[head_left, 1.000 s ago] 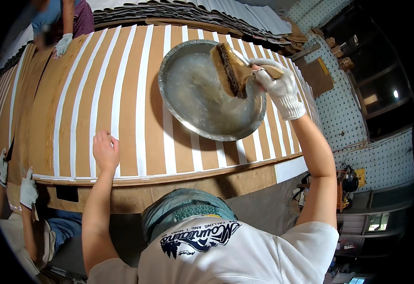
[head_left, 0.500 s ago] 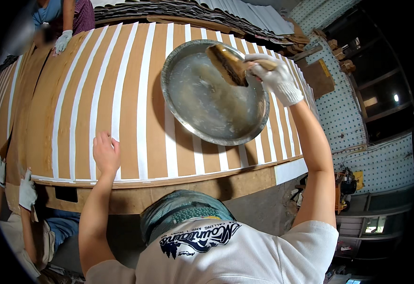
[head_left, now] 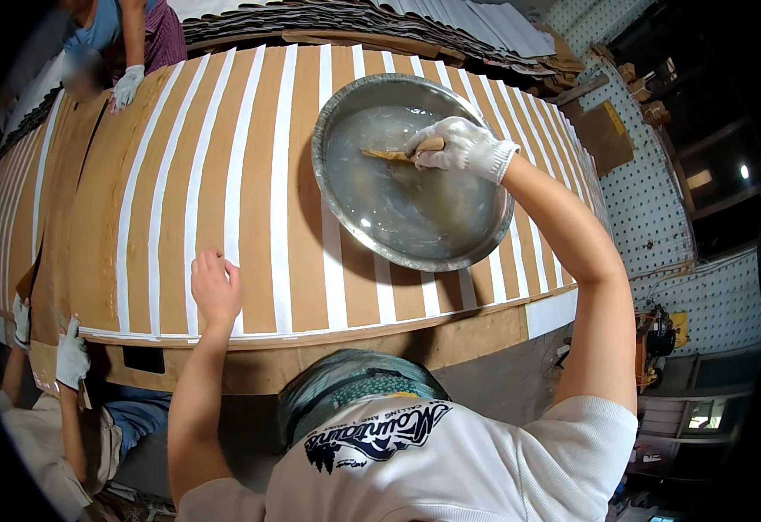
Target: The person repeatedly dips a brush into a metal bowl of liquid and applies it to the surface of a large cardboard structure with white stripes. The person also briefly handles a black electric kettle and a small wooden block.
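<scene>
A brush (head_left: 395, 153) is dipping into a cloudy liquid in the metal basin (head_left: 337, 187) at upper centre, the gloved right hand (head_left: 459, 146) pinching its wooden handle; wet bristles likely slippery. The bare left hand (head_left: 215, 287) is resting, fingers spread, on the striped bench (head_left: 224, 130).

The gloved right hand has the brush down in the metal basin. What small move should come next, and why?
Probably lift the brush out of the liquid toward the basin rim. Its bristles lie in the pale liquid, the right hand grips the handle, and the bare left hand rests flat on the striped board beside the basin.
</scene>
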